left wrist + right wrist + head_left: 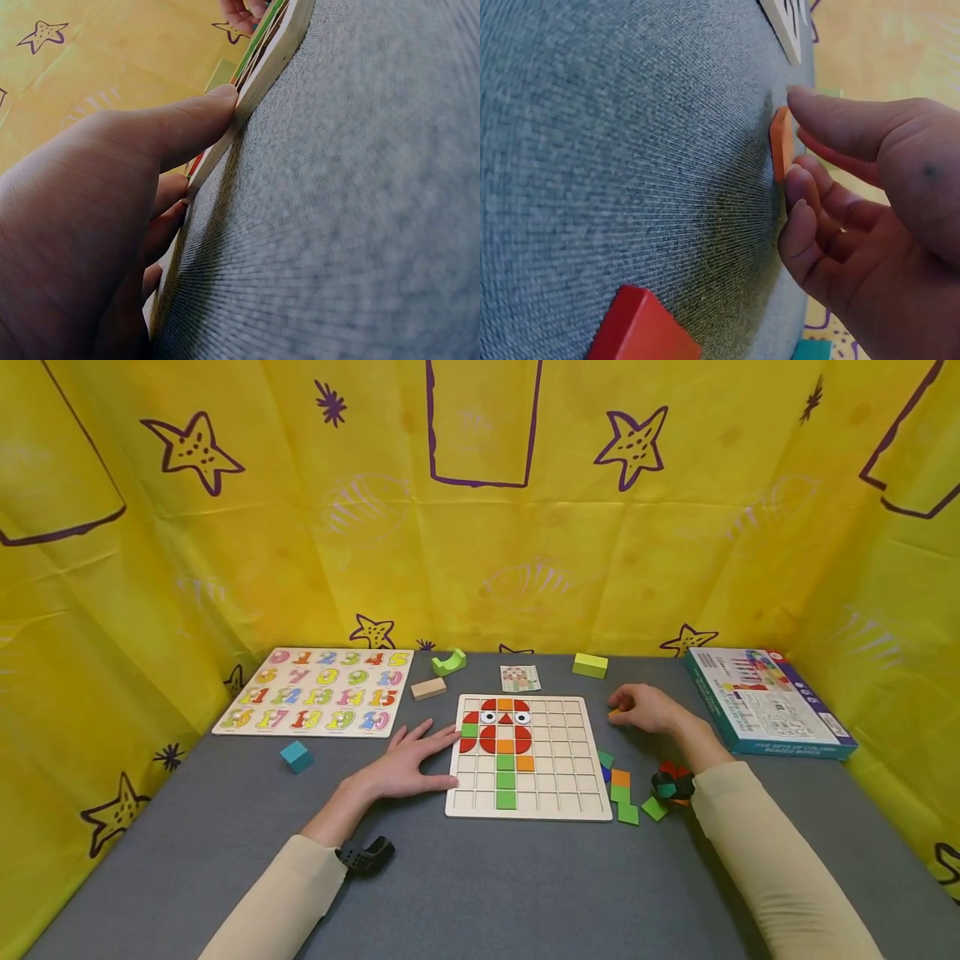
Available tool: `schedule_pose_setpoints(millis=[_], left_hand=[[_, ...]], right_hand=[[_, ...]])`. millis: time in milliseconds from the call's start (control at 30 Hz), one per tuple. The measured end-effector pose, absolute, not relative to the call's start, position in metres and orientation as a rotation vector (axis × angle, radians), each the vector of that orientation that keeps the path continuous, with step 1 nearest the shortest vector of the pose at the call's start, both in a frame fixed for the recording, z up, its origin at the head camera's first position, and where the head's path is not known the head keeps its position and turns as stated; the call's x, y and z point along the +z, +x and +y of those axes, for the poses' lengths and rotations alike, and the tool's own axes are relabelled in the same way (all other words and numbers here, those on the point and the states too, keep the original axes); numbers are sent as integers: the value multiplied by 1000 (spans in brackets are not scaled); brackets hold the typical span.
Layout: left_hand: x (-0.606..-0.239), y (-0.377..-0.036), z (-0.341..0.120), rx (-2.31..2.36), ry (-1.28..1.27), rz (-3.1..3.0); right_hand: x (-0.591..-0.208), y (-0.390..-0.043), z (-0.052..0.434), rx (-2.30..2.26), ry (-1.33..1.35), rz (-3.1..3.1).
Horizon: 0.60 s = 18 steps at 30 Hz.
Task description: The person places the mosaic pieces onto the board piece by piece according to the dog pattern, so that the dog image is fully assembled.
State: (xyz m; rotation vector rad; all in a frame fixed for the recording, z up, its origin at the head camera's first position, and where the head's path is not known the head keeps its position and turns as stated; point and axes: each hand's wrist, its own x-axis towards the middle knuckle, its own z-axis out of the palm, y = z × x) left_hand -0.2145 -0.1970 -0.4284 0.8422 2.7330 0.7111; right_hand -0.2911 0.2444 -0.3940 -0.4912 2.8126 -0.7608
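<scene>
Right hand at the desk, right of the grid board; its fingers curl around a small orange tile, thumb and fingertips pinching its edges, tile still touching the cloth. Left hand lies flat, fingers straight, thumb against the board's left edge. Board sits left of the tile.

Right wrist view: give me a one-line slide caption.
Right hand pinches an orange tile off the grey felt table, a red piece lying nearby.

The left hand lies flat — thumb touching the wooden board's edge, seemingly bracing it.
</scene>
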Motion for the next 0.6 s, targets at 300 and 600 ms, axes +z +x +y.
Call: schedule_pose_setpoints(millis=[300,600], left_hand=[[-428,-216,-198,714,838,2732],[-431,-216,-198,712,829,2727]], right_hand=[[-393,-289,242,-716,-428,2804],[-382,-277,224,-765,-614,2781]])
